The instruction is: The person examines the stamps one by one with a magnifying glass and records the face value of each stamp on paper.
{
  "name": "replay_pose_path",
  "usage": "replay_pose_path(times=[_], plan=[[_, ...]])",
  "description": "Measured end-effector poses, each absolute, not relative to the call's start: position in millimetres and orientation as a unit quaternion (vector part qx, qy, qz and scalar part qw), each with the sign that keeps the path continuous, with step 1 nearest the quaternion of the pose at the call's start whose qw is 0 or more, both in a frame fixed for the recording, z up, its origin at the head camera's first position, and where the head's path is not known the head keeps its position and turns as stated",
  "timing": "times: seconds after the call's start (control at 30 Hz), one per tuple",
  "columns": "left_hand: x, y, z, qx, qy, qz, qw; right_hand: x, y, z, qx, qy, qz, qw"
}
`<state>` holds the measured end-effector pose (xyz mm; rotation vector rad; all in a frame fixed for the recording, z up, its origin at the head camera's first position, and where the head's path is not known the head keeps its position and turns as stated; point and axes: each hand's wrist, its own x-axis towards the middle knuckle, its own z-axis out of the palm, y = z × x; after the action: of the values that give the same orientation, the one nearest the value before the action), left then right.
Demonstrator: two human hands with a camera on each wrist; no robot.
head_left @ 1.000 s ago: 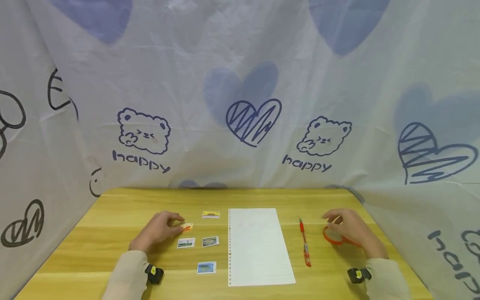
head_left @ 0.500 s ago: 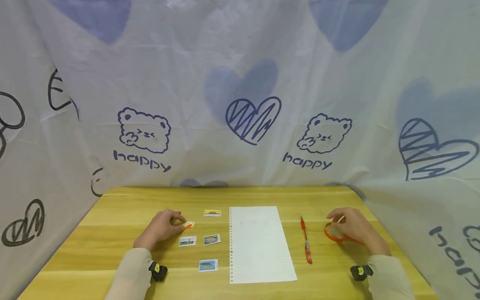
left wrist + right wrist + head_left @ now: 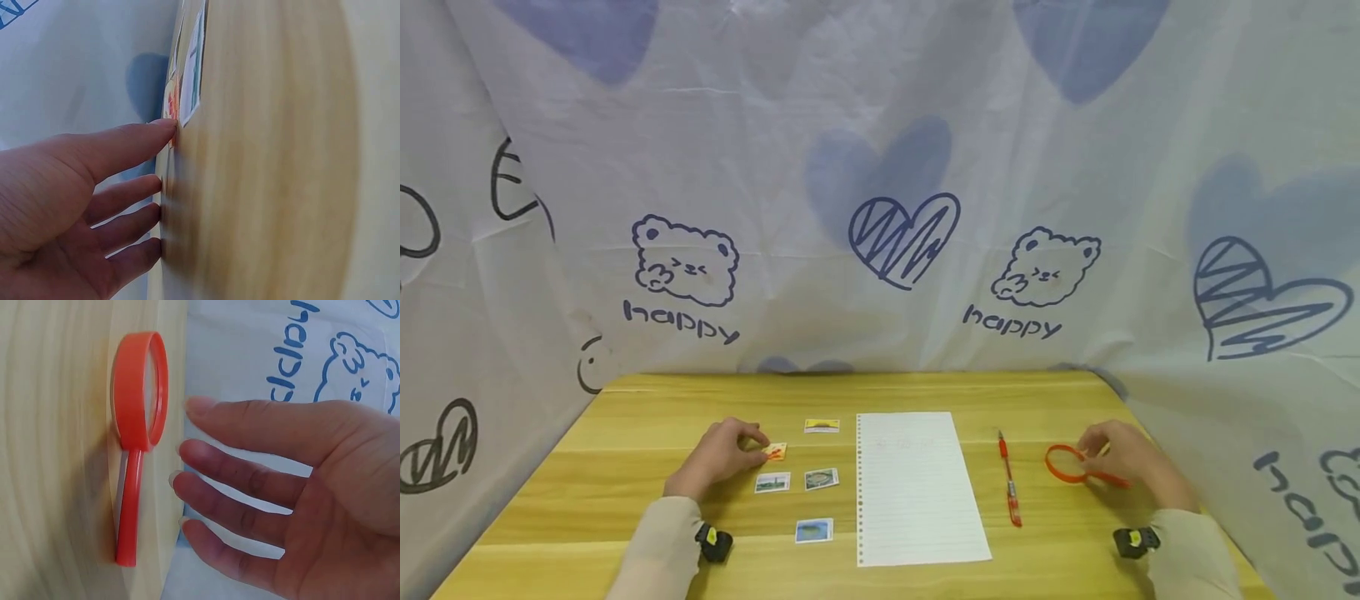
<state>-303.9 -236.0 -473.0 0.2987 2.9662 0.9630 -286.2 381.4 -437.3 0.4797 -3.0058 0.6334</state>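
My left hand [image 3: 724, 452] is at the left edge of a small orange-and-yellow stamp [image 3: 777, 452] lying on the table. In the left wrist view my thumb tip overlaps the stamp [image 3: 170, 100], the index finger is hidden behind it, and the other fingers are loosely extended. My right hand [image 3: 1123, 457] hovers over the handle of a red magnifying glass [image 3: 1066, 477]. In the right wrist view that hand's fingers are spread and apart from the magnifying glass [image 3: 131, 412], which lies on the table.
Several other stamps lie nearby: a yellow stamp [image 3: 822, 426], a grey-green stamp [image 3: 772, 482], a stadium-like stamp [image 3: 822, 478] and a blue stamp [image 3: 815, 531]. A lined sheet of paper [image 3: 917, 492] lies mid-table, a red pen [image 3: 1009, 483] to its right. A printed curtain [image 3: 820, 333] stands behind the table.
My right hand has shifted to the right, off the magnifying glass's ring, which now shows fully. My left hand stays at the orange-and-yellow stamp, which has not moved.
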Motion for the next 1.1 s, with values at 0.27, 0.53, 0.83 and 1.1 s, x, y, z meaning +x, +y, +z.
replay_pose_path(times=[0.27,0.53,0.83,1.1], plan=[[-301,-242,-473,0.084,0.947,0.311,0.008,-289,383,-434,0.145,-0.970,0.197,-0.002],[-300,-242,-471,0.079,0.945,0.316,0.005,-290,385,-442,0.101,-0.974,0.201,-0.024],[-302,-236,-477,0.077,0.939,0.336,0.006,-282,398,-456,0.096,-0.974,0.202,-0.032],[-303,-241,-475,0.075,0.941,0.328,0.005,-285,400,-458,0.122,-0.972,0.202,-0.015]])
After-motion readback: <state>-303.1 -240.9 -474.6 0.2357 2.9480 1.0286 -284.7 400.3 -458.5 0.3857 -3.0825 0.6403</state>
